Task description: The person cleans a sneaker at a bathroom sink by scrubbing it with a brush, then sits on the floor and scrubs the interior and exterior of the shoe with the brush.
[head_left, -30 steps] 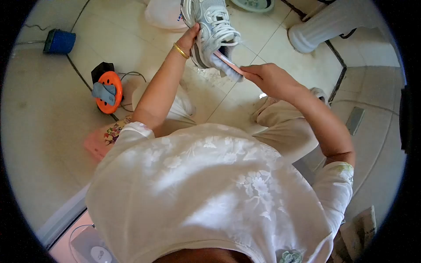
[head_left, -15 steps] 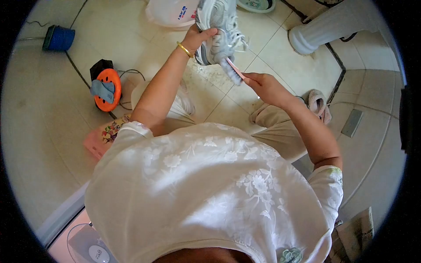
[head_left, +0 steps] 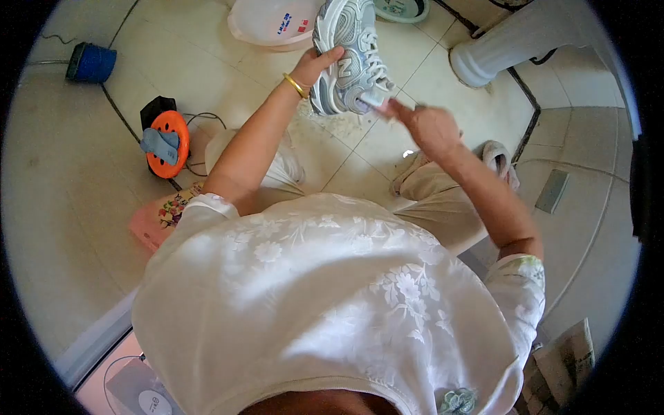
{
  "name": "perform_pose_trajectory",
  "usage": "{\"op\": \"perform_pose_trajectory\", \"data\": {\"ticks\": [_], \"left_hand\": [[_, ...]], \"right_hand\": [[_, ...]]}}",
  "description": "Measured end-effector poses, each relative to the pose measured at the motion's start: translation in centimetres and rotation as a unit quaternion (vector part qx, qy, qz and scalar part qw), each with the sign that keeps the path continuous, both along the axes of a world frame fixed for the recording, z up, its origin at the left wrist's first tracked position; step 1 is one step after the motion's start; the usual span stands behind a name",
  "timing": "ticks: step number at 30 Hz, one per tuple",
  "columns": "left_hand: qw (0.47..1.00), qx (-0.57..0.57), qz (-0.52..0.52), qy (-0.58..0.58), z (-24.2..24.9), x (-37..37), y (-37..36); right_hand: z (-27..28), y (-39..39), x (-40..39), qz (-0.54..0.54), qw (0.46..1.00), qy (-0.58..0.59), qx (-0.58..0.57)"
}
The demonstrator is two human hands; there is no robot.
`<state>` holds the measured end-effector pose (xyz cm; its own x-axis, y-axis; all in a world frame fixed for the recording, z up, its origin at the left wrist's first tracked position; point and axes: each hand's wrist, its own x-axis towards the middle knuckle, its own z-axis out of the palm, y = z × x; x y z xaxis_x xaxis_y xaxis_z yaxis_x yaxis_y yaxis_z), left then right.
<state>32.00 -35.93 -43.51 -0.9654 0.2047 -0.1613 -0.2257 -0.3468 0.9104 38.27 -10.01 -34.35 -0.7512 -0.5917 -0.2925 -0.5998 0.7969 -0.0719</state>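
A grey and white sneaker [head_left: 349, 66] with white laces and an N on its side is held up over the tiled floor. My left hand [head_left: 315, 68], with a gold bangle at the wrist, grips it from the left, thumb across its side. My right hand [head_left: 430, 128] is closed around the pink handle of a scrub brush [head_left: 375, 99] and is smeared by motion. The brush head lies against the lower right end of the sneaker; its bristles are mostly hidden.
Behind the sneaker stand a pale pink basin [head_left: 266, 24] and a green-rimmed basin [head_left: 403, 10]. A white pedestal [head_left: 477, 63] rises at right. To the left are an orange disc [head_left: 168, 144], a blue container [head_left: 92, 62] and a pink box [head_left: 149, 225]. Wet patches mark the floor.
The sneaker has turned so its N side shows more and sits slightly lower. My right hand has brought the brush up from below onto the sneaker's end.
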Motion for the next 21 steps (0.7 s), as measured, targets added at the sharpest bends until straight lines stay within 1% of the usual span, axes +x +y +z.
{"op": "perform_pose_trajectory", "data": {"ticks": [1, 2, 3, 5, 6, 9, 10, 12, 13, 14, 15, 16, 17, 18, 21], "left_hand": [[0.999, 0.02, -0.023, -0.034, 0.3, 0.0, 0.2], [0.996, 0.039, -0.045, -0.068, 0.7, 0.3, 0.3], [0.991, 0.06, -0.066, -0.1, 1.1, 0.3, 0.3], [0.986, 0.074, -0.086, -0.124, 0.9, -0.3, 0.0], [0.983, 0.082, -0.096, -0.137, 0.7, -0.3, -0.1], [0.997, 0.002, -0.048, -0.053, 0.5, -0.4, 0.2], [0.998, -0.014, -0.041, -0.045, 0.7, -0.3, 0.1], [0.998, -0.051, -0.029, -0.032, 1.3, 0.0, 0.3], [0.996, -0.082, -0.027, -0.01, 1.2, 0.0, 0.5], [0.993, -0.112, -0.024, 0.016, 1.3, -0.2, 0.2], [0.989, -0.142, -0.02, 0.042, 1.3, -0.4, 0.1], [0.987, -0.147, -0.029, 0.061, 1.6, -0.3, 0.1], [0.984, -0.153, -0.037, 0.079, 1.9, -0.2, 0.1], [0.982, -0.158, -0.045, 0.097, 2.3, -0.3, 0.0], [0.979, -0.146, -0.061, 0.125, 2.7, -0.3, -0.1]], "right_hand": [[-0.1, 0.4, -1.1, 0.036, 0.994, 0.091, 0.042], [-0.1, 1.0, -2.0, 0.068, 0.977, 0.19, 0.066], [0.1, 1.0, -2.5, 0.084, 0.971, 0.218, 0.051], [0.3, 1.2, -3.2, 0.113, 0.955, 0.272, 0.018], [0.4, 0.8, -2.3, 0.091, 0.969, 0.213, 0.085], [-2.0, 0.6, -0.7, 0.035, 0.995, 0.092, -0.022], [-2.1, 0.3, 0.1, 0.02, 0.998, 0.051, -0.005], [-2.3, 0.8, -0.2, 0.032, 0.988, -0.065, -0.139], [-2.5, 1.3, -0.7, 0.035, 0.971, -0.124, -0.203], [-5.1, 2.1, -2.2, 0.059, 0.921, -0.188, -0.336], [-3.9, 1.9, -2.6, -0.035, 0.894, -0.312, -0.319], [-1.6, 1.4, -3.0, -0.128, 0.845, -0.429, -0.293], [-0.4, 1.1, -3.3, -0.218, 0.773, -0.537, -0.26], [-0.8, 1.2, -3.0, -0.253, 0.691, -0.603, -0.307], [-1.4, 0.5, -1.7, -0.266, 0.688, -0.615, -0.279]]}}
